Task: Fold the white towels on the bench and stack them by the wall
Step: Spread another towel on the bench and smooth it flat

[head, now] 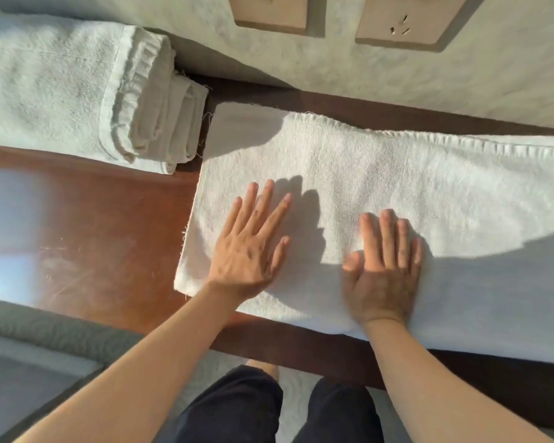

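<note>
We've got the towel [381, 187] lying flat along the bench [109, 225], long side running left to right beside the wall [333, 65]. Our left hand [250, 247] and right hand [381, 273] press it, fingers straight, spread wide.

Wooden bench [109, 225] carries a flat towel [381, 187] beside folded towels [77, 87].

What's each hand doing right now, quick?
Left hand: open, flat on the spread towel.
Right hand: open, flat on the same towel, holding nothing.
</note>
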A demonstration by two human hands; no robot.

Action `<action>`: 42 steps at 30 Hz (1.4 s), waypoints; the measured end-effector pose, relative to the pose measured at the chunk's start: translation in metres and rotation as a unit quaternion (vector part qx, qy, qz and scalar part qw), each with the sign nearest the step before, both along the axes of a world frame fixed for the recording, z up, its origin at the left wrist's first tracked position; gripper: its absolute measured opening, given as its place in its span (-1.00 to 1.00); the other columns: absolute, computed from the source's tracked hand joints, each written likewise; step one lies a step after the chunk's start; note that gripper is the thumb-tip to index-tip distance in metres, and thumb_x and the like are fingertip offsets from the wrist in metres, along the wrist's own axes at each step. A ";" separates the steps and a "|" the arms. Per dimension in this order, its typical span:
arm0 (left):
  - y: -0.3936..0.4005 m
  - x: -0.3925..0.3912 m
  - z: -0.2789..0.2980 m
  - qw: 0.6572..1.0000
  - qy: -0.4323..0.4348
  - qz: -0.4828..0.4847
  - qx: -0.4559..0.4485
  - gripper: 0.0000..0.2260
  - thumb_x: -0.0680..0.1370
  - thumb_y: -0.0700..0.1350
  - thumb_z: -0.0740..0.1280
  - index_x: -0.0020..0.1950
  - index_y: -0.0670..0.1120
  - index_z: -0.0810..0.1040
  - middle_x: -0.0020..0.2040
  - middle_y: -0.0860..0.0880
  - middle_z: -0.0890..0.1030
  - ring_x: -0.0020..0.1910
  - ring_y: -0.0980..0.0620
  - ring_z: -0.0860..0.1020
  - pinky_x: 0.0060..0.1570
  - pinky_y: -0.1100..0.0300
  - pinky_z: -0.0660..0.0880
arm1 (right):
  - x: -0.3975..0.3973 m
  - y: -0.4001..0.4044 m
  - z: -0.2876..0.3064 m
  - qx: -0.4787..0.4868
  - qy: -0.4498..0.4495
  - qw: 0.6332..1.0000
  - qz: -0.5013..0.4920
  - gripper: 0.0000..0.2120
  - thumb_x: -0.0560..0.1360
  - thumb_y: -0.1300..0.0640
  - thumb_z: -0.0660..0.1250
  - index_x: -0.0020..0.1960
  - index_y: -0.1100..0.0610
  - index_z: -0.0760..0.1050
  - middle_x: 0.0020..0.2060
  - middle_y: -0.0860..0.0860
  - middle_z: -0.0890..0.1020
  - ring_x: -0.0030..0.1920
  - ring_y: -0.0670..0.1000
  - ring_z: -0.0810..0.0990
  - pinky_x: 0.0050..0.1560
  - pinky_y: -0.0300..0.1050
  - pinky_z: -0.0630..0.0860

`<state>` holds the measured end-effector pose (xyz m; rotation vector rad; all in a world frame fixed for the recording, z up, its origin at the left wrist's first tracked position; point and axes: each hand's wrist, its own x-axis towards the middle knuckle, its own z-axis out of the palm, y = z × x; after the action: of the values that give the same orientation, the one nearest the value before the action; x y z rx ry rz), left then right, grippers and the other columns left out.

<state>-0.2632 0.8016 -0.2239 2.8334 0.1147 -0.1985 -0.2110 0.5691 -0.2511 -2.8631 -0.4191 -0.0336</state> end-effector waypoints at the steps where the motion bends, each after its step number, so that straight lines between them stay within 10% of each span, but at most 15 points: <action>1: -0.005 -0.025 -0.002 0.999 0.018 -0.027 0.015 -0.46 0.71 0.18 -0.09 0.67 0.05 -0.01 0.68 -0.05 -0.04 0.65 -0.12 -0.09 0.58 -0.18 0.03 | -0.001 -0.001 0.000 0.008 -0.006 1.000 -0.003 -0.40 0.57 0.02 0.12 0.61 0.01 0.19 0.61 0.05 0.17 0.62 0.12 0.06 0.58 0.22 -0.02; 18: -0.092 0.019 0.011 0.989 -0.042 0.008 -0.139 -0.46 0.68 0.04 0.06 0.65 -0.08 0.14 0.65 -0.12 0.05 0.64 -0.16 -0.04 0.61 -0.09 -0.03 | -0.002 0.004 0.002 -0.027 0.031 0.999 0.013 -0.43 0.66 -0.10 -0.05 0.61 0.08 0.18 0.61 0.12 0.16 0.62 0.16 0.04 0.57 0.28 0.00; 27: -0.100 0.022 -0.017 0.999 -0.040 -0.028 0.001 -0.49 0.70 0.06 0.00 0.65 -0.03 0.13 0.66 -0.03 0.09 0.64 -0.06 -0.03 0.61 0.01 -0.05 | 0.001 -0.008 0.011 0.044 0.070 0.996 0.029 -0.49 0.65 0.08 0.00 0.59 0.07 0.23 0.60 0.06 0.19 0.62 0.09 0.05 0.59 0.21 0.00; 42: -0.182 0.032 -0.013 0.994 -0.021 0.108 -0.017 -0.49 0.68 -0.01 0.05 0.65 -0.04 0.13 0.67 -0.04 0.04 0.65 -0.03 -0.09 0.60 0.07 -0.21 | 0.043 -0.326 0.037 -0.073 0.188 0.950 -0.239 -0.39 0.65 -0.25 -0.20 0.65 -0.08 -0.13 0.64 0.04 -0.06 0.63 0.09 -0.09 0.59 0.20 -0.12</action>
<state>-0.2310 0.6192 -0.2365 2.7626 0.4009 -0.0916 -0.1678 0.2434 -0.2140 -2.9439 0.3634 0.4641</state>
